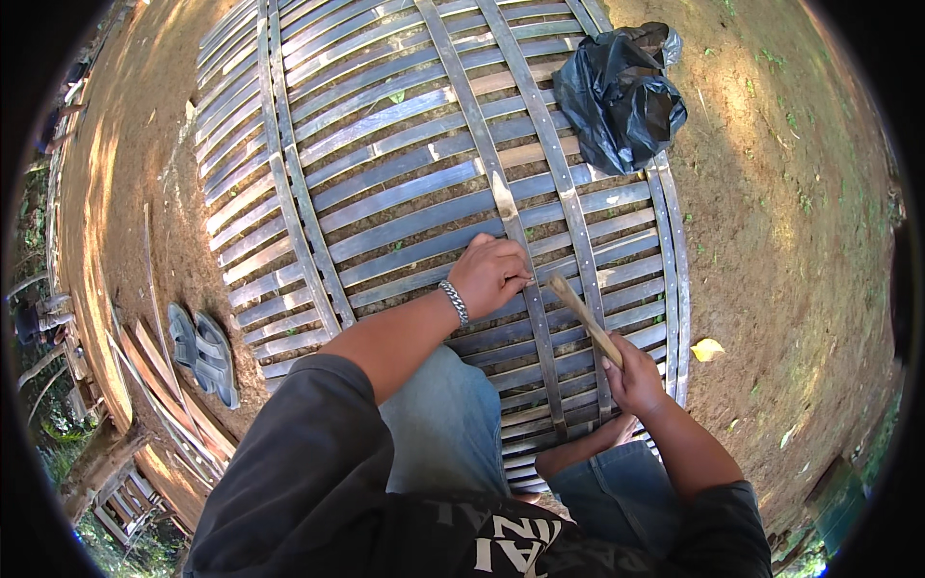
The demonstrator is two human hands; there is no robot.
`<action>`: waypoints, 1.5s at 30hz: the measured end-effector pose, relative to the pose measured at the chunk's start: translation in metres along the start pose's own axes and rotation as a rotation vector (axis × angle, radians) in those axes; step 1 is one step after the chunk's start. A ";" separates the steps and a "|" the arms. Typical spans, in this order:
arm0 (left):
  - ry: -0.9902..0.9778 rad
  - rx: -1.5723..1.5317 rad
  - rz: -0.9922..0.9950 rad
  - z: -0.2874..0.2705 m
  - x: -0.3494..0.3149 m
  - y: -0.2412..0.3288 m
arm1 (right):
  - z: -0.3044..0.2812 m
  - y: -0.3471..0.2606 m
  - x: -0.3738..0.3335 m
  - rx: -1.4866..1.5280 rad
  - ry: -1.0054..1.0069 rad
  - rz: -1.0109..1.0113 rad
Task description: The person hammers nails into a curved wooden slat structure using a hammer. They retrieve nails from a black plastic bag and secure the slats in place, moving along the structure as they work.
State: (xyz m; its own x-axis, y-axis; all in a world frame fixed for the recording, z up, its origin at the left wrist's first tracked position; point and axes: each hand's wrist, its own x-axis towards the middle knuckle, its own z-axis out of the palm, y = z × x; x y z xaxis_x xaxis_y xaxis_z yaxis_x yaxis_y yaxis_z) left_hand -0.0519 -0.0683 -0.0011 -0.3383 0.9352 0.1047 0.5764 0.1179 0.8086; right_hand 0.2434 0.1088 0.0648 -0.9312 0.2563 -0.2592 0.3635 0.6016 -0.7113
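Observation:
A large bamboo slat panel (409,207) lies on the ground beneath me, its crosswise slats held by long lengthwise strips dotted with small nail heads. My left hand (489,274), a chain bracelet at its wrist, rests on the panel with fingertips pinched together beside one lengthwise strip (535,306). Whatever sits in that pinch is too small to make out. In my right hand (634,378) is a short wooden stick (586,316), gripped by its lower end. The stick's upper end slants toward my left fingertips and stays a little apart from them.
A crumpled black plastic bag (621,101) lies on the panel's far right corner. On the dirt to the left are a pair of sandals (204,352) and several long bamboo strips (164,371). A yellow leaf (707,350) lies right of the panel. My legs are over its near end.

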 end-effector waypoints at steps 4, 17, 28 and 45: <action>0.005 0.010 0.013 0.001 -0.001 -0.001 | -0.003 -0.003 0.007 -0.062 -0.157 0.217; -0.005 -0.004 -0.017 -0.001 0.000 0.001 | -0.012 -0.013 0.005 0.025 -0.063 0.060; -0.025 0.009 -0.026 0.001 -0.001 0.001 | -0.008 -0.015 0.011 0.027 -0.106 0.130; 0.187 0.492 -0.127 -0.017 0.102 -0.006 | -0.017 -0.026 0.008 0.225 -0.077 0.280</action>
State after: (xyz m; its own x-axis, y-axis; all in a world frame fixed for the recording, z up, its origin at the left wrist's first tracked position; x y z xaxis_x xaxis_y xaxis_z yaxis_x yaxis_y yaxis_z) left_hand -0.1026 0.0209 0.0143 -0.5286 0.8334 0.1613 0.7876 0.4107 0.4594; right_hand 0.2270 0.1084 0.0922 -0.7990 0.3243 -0.5064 0.5975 0.3327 -0.7296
